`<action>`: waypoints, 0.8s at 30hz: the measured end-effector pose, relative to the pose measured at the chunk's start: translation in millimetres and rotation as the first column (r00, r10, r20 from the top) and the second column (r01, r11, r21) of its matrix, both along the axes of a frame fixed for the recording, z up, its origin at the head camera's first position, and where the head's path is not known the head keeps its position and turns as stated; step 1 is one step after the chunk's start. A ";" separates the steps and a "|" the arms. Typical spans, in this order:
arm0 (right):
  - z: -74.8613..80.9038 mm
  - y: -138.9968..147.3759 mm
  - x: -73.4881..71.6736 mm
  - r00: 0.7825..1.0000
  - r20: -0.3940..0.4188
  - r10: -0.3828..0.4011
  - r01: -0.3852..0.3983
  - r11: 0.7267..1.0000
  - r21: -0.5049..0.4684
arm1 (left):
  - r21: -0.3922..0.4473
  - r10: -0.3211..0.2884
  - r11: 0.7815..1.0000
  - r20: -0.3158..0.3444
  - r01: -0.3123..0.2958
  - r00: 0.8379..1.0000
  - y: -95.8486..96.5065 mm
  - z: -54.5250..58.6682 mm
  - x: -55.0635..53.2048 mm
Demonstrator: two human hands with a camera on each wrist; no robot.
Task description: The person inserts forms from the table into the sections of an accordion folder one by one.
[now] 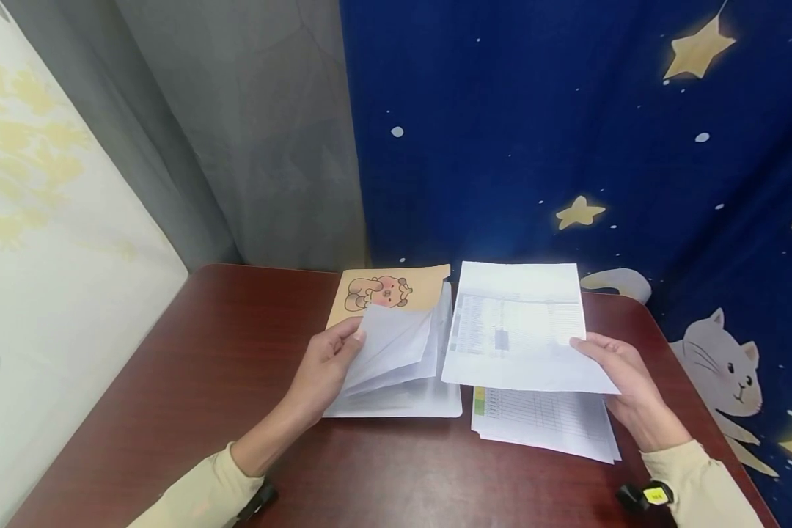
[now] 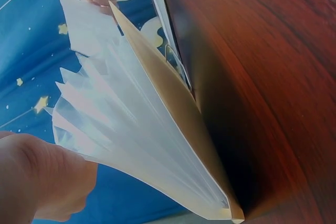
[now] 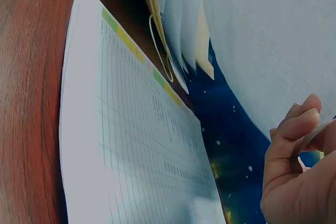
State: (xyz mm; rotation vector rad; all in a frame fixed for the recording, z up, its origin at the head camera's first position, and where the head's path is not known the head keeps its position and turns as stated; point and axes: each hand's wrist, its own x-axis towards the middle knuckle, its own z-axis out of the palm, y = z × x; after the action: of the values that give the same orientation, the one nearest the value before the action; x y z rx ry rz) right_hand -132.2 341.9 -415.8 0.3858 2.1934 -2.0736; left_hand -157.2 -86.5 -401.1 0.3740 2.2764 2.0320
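Observation:
A tan folder [image 1: 425, 282] with a cartoon bear on its cover stands partly open on the table, its translucent pockets [image 2: 121, 114] fanned apart. My left hand [image 1: 326, 359] pinches the left edge of the fanned leaves. To the right, my right hand [image 1: 623, 378] holds a printed white sheet [image 1: 515, 359] by its lower right corner, thumb on top. That sheet is raised above a stack of printed papers [image 1: 541, 425], covering the stack's far part. In the right wrist view, the stack [image 3: 136, 129] shows ruled rows and a green and yellow strip.
The dark red wooden table [image 1: 237, 330] carries the folder and papers. An elastic loop [image 3: 157, 51] sticks out from the folder's edge. Behind hang a grey curtain [image 1: 270, 147] and a blue starry curtain [image 1: 488, 147]; a white patterned cloth [image 1: 53, 257] borders the left.

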 end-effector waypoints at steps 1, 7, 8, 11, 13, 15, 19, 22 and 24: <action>-0.5 -1.5 -0.9 1.000 0.010 -0.004 0.004 1.000 0.013 | 0.000 0.001 1.000 0.003 -0.001 1.000 0.1 0.4 0.2; -2.8 -10.1 -4.7 0.999 0.038 -0.013 0.012 0.999 0.042 | -0.022 0.010 1.000 0.000 -0.010 1.000 0.3 1.7 0.7; -3.1 -11.7 -5.3 0.999 0.039 -0.013 0.011 0.999 0.042 | -0.025 0.010 1.000 -0.002 -0.010 1.000 0.2 1.9 0.6; -5.7 -16.7 -7.5 0.999 0.051 -0.013 0.012 1.000 0.027 | -0.019 0.005 1.000 -0.004 -0.005 1.000 0.2 1.8 0.3; -8.0 -19.9 -9.1 0.998 0.059 -0.009 0.007 1.000 0.028 | -0.018 0.001 1.000 -0.002 -0.001 1.000 0.1 1.5 0.3; -10.4 -22.8 -10.6 0.998 0.062 -0.003 0.001 1.000 0.028 | -0.017 -0.001 1.000 0.002 0.001 1.000 0.0 1.1 0.3; -14.1 -27.5 -12.2 0.998 0.066 0.002 -0.006 0.998 0.060 | -0.024 0.003 1.000 0.012 -0.002 1.000 0.1 0.6 0.4; -15.3 -30.2 -12.7 0.997 0.075 -0.005 0.000 0.998 0.065 | -0.020 0.004 1.000 0.013 -0.004 1.000 0.1 0.3 0.4; -15.5 -31.2 -12.5 0.996 0.085 -0.015 0.011 0.998 0.055 | -0.016 0.003 1.000 0.011 -0.003 1.000 0.2 -0.1 0.3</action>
State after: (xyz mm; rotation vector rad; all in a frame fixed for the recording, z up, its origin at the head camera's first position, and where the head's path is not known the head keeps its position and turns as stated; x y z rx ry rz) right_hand -144.7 310.8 -431.4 0.4851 2.2081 -1.9683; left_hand -156.9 -86.4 -401.3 0.3568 2.2864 2.0115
